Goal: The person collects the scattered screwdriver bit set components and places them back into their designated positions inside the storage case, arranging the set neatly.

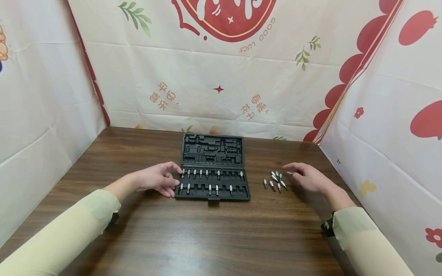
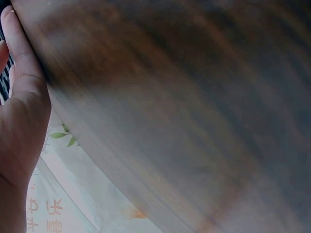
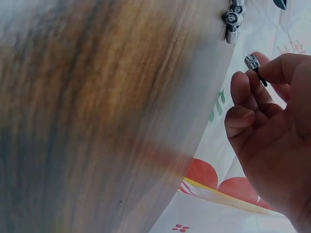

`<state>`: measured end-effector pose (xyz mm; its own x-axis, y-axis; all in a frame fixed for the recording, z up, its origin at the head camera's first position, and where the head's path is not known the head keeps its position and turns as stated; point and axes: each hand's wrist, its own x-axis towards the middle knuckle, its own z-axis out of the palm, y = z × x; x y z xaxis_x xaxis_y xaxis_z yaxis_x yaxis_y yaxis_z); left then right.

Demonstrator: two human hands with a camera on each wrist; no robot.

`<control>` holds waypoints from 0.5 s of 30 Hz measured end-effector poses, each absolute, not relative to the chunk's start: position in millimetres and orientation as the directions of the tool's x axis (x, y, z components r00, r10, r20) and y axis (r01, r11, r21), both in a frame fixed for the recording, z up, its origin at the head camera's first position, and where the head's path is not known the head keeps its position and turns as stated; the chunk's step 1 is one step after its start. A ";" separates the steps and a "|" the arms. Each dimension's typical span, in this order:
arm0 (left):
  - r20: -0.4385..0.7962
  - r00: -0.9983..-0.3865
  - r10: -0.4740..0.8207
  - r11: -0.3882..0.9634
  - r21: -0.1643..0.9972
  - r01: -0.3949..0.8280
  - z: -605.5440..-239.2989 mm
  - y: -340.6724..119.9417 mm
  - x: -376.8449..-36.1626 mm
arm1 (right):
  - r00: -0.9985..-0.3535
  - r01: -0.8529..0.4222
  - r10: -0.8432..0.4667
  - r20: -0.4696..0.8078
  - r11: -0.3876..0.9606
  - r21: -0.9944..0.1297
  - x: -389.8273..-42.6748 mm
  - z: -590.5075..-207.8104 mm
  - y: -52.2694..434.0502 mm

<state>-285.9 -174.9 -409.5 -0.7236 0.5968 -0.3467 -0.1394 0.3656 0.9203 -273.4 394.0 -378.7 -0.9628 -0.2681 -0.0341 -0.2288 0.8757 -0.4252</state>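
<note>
A black plastic case (image 1: 213, 167) lies unfolded on the table, with silver bit sockets (image 1: 210, 189) standing in several slots of its two rows. My left hand (image 1: 155, 179) rests at the case's left edge, fingertips right at the rim; in the left wrist view it is partly cut off. Between thumb and finger, my right hand (image 1: 308, 178) pinches one bit socket (image 3: 252, 61), its silver end up and dark tip down in the right wrist view. Just left of that hand, a loose pile of bit sockets (image 1: 274, 177) lies on the wood.
The brown wooden table (image 1: 214, 237) carries the case and pile. Printed cloth walls close it in at the back (image 1: 214, 65), left (image 1: 38, 99) and right (image 1: 390, 126). The case's raised lid (image 1: 213, 149) has moulded hollows, and a latch tab (image 1: 213, 203) sticks out in front.
</note>
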 end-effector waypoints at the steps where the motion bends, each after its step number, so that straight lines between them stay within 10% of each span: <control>1: -0.347 -0.724 0.597 0.366 0.920 -0.139 -409.5 -174.9 -285.8 | -0.963 -0.228 -0.267 -0.035 0.879 -0.418 -273.0 -378.3 394.2; 15: -0.342 -0.726 0.597 0.364 0.922 -0.135 -408.7 -175.0 -284.9 | -0.956 -0.170 -0.244 -0.161 0.912 -0.373 -271.5 -385.2 399.0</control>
